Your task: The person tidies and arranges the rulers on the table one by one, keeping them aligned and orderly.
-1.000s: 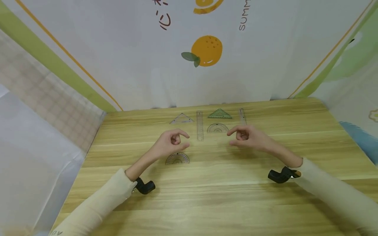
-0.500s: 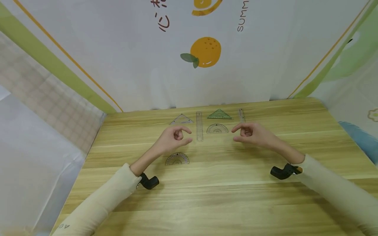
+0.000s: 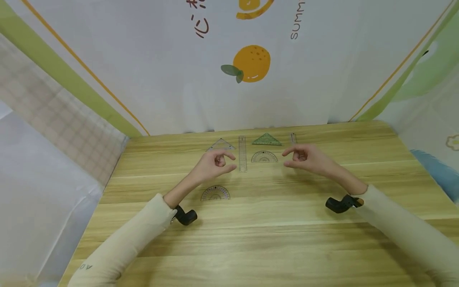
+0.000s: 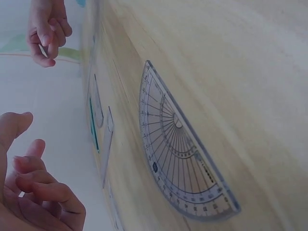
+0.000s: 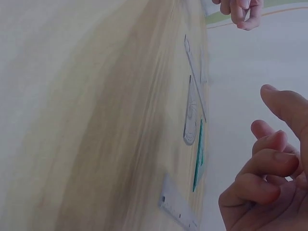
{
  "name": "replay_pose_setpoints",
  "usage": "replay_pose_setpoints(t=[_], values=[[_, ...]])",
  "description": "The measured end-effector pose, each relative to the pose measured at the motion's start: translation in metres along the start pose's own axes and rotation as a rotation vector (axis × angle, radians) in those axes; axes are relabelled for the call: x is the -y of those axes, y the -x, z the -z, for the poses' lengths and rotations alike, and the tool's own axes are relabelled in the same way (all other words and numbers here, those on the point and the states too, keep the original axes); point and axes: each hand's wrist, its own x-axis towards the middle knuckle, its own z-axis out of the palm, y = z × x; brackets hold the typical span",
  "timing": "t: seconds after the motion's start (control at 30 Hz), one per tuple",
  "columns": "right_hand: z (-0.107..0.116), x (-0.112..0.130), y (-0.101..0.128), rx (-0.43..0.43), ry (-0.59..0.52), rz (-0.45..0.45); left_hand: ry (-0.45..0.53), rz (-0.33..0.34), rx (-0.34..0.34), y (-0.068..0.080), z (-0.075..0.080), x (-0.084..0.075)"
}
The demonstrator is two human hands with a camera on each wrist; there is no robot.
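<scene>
My left hand (image 3: 211, 166) hovers over the table between a clear set square (image 3: 229, 148) and a clear protractor (image 3: 215, 193). Its thumb and index finger stand apart with nothing between them, the other fingers loosely curled. My right hand (image 3: 309, 160) mirrors that pose on the other side, also holding nothing. It overlaps the lower part of a short clear ruler (image 3: 293, 138) in the head view. Between the hands lie a long clear ruler (image 3: 242, 154), a green set square (image 3: 267, 139) and a second protractor (image 3: 264, 157). The left wrist view shows the nearer protractor (image 4: 178, 144) large and flat.
The wooden table (image 3: 251, 247) runs back to a white curtain (image 3: 161, 79) printed with an orange. Cloth hangs at the left and right sides too. Black wrist cameras are strapped at both cream sleeves (image 3: 129, 243).
Both hands have drifted forward, away from the body, and the left one also a little rightward. My right hand now covers more of the short ruler. The drawing tools have not moved.
</scene>
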Motion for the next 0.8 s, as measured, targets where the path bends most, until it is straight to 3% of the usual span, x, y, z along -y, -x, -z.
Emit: replay_pose_setpoints(t=[0.8], values=[[0.001,-0.004,-0.024,0.008,0.022,-0.009,-0.115,0.055,0.010,-0.030,-0.010,0.002]])
